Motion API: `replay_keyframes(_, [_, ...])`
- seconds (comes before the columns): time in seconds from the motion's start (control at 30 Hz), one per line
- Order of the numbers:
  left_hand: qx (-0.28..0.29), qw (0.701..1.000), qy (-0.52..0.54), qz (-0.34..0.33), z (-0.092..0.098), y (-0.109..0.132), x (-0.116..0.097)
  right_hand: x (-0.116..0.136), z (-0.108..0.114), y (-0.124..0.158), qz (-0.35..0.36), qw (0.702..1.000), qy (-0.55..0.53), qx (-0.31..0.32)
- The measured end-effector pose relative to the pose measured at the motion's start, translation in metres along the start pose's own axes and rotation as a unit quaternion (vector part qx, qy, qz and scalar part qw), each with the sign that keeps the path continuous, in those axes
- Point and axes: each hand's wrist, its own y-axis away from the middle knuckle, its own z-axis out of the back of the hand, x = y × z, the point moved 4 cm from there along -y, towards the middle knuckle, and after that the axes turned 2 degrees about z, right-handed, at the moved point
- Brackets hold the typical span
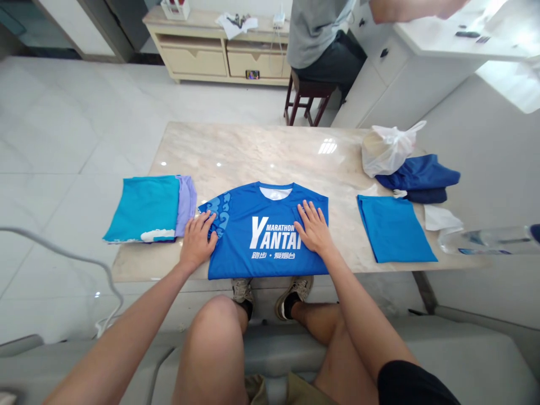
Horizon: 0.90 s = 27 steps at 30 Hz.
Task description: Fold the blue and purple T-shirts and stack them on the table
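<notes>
Head view, hands (197,243) (313,228) flat, smooth blue jersey (261,247)

Arms run bare to the left hand (196,244) and right hand (314,230), with a black sleeve (415,385) at five o'clock, khaki shorts (274,392) at six, and grey sneakers (297,288) over dark socks (290,306).

We see a folded teal shirt (143,207) on the marble table (253,152), a white plastic bag (386,149) against dark blue clothes (422,179), a stool (314,89) beyond.

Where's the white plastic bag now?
Head view: white plastic bag sits far right on the table, right beside the dark blue clothes pile.
</notes>
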Motion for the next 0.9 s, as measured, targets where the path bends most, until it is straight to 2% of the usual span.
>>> replay_keyframes(0.13, [0.0,1.0,-0.009,-0.001,-0.002,0.001,0.003,0.001,0.014,-0.004,-0.016,1.0,0.004,-0.001])
replay_keyframes(0.27, [0.0,1.0,-0.006,-0.008,-0.006,0.001,0.008,0.004,0.05,-0.008,-0.079,0.994,0.015,-0.079])
replay_keyframes(0.33, [0.002,1.0,-0.001,-0.011,-0.007,0.0,0.01,0.013,0.06,-0.01,-0.112,0.988,0.005,-0.106])
replay_keyframes(0.4, [-0.006,1.0,0.004,-0.005,-0.006,0.001,0.009,0.028,0.059,-0.011,-0.118,0.989,-0.015,-0.086])
replay_keyframes(0.5, [-0.041,0.999,0.017,0.022,0.002,0.007,0.005,0.054,0.042,-0.009,-0.069,0.997,-0.025,0.028])
replay_keyframes(0.57, [-0.071,0.996,0.028,0.054,0.009,0.011,0.001,0.061,0.033,-0.003,-0.05,0.993,-0.007,0.106])
replay_keyframes(0.63, [-0.086,0.989,0.036,0.111,0.014,0.011,-0.002,0.057,0.03,0.003,-0.049,0.988,0.013,0.145])
replay_keyframes(0.77, [-0.035,0.949,0.072,0.306,0.015,-0.007,0.007,0.037,0.039,0.009,-0.037,0.991,0.028,0.126])
replay_keyframes(0.83, [-0.003,0.931,0.09,0.355,0.014,-0.021,0.012,0.028,0.042,0.013,-0.054,0.991,0.028,0.123])
replay_keyframes(0.9, [0.02,0.925,0.107,0.364,0.014,-0.034,0.013,0.023,0.041,0.017,-0.073,0.987,0.023,0.14])
